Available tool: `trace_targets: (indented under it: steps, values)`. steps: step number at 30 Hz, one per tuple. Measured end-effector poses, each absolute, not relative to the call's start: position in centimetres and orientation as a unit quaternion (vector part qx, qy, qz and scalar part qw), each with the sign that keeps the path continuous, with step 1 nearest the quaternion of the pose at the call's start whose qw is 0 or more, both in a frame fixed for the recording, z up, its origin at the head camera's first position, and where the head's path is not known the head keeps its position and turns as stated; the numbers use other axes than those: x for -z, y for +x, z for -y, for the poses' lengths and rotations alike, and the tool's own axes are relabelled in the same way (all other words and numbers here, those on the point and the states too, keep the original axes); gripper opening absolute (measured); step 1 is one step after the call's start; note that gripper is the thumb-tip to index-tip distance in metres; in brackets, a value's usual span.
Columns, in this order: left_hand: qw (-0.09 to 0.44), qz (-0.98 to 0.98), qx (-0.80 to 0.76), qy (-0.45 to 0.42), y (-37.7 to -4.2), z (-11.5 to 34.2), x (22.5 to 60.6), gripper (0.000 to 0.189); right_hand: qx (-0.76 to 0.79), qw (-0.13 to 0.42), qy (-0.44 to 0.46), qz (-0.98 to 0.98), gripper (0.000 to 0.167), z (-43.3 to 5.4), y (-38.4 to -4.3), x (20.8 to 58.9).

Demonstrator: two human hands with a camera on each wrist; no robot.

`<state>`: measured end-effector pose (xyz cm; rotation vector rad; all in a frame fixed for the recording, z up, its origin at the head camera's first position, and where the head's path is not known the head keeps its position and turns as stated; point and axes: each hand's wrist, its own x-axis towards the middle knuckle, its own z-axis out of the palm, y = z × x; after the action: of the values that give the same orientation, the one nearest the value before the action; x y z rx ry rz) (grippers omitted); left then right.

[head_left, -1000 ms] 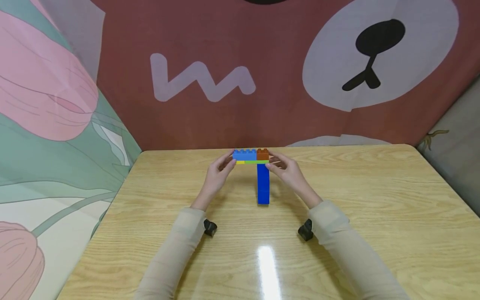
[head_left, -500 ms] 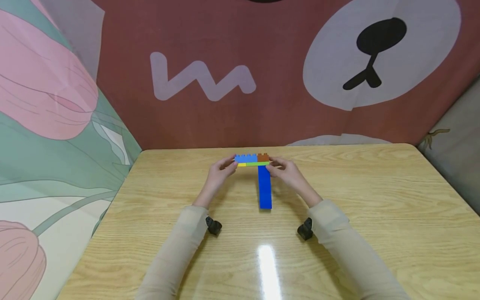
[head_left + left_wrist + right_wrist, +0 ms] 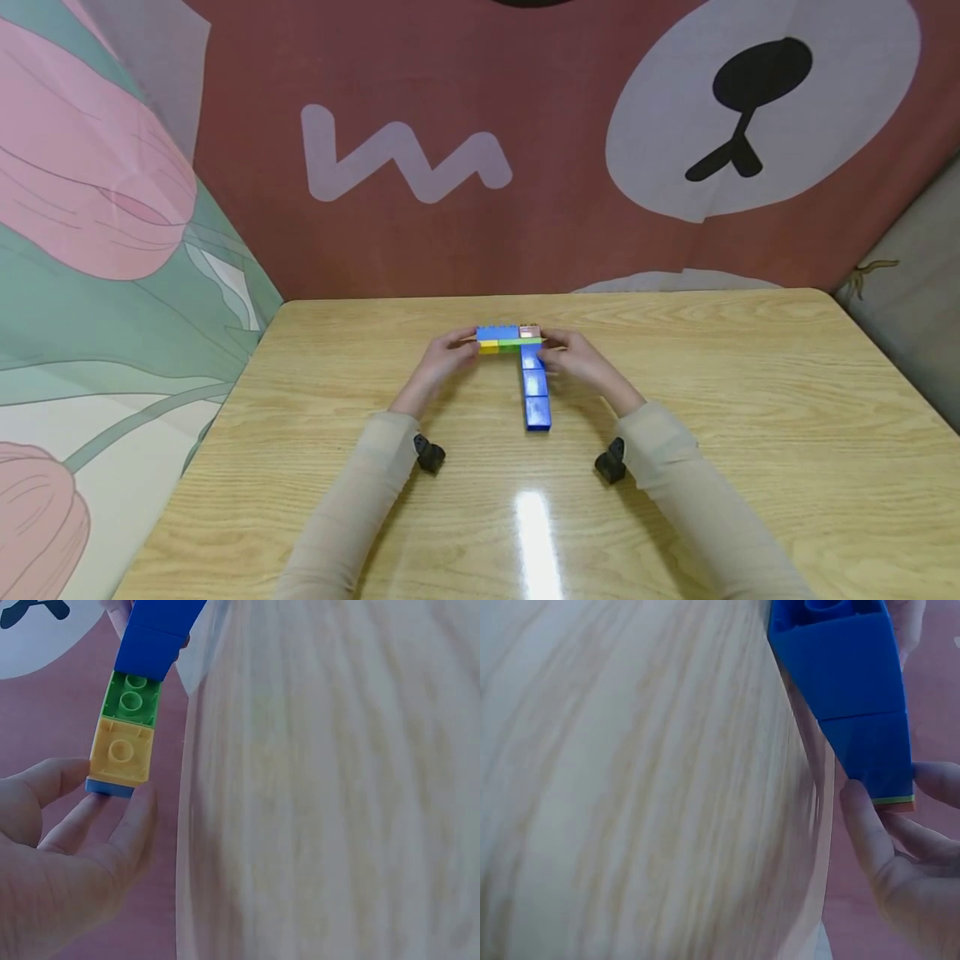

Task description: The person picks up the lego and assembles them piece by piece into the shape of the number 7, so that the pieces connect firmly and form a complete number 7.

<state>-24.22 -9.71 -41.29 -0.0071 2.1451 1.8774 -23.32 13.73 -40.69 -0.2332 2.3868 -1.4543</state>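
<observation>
Both hands hold a joined toy brick build up over the table. Its crossbar has a light blue brick and an orange-brown brick on top, above a yellow brick and a green brick. From the crossbar's right end extends a column of dark blue bricks, its free end toward the person. My left hand pinches the yellow and light blue end between thumb and fingers. My right hand grips the opposite end, a fingertip on the dark blue brick nearest the crossbar. Hollow undersides show in the left wrist view.
Below lies a wood-grain table, with a bright light reflection near its front. A printed cloth backdrop stands along the far edge. Black wrist cameras hang under both sleeves.
The brick build has come lower and a little right in the head view, both hands moving with it. The dark blue column has tilted, its free end swinging toward the person.
</observation>
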Motion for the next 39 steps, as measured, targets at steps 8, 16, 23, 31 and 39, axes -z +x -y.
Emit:
trace_targets:
  steps: [8,16,23,31,39]
  values:
    - [0.16,-0.751,-0.64,-0.023,-24.2,9.7,41.8,0.045,0.5,0.198,-0.08,-0.839,0.057,-13.6,-23.4,40.9]
    - [0.172,-0.752,-0.635,-0.036,-24.3,9.9,41.8,0.045,0.497,0.201,-0.068,-0.841,0.056,-13.5,-23.5,40.9]
    - [0.174,-0.756,-0.63,-0.039,-24.4,9.9,42.0,0.044,0.494,0.196,-0.051,-0.846,0.054,-13.4,-23.4,40.9]
    - [0.177,-0.757,-0.627,-0.053,-24.6,9.9,42.3,0.043,0.492,0.195,-0.045,-0.847,0.053,-13.1,-23.3,40.8]
    - [0.186,-0.752,-0.631,-0.047,-24.6,9.9,42.3,0.044,0.504,0.203,-0.027,-0.839,0.053,-13.0,-23.4,40.9]
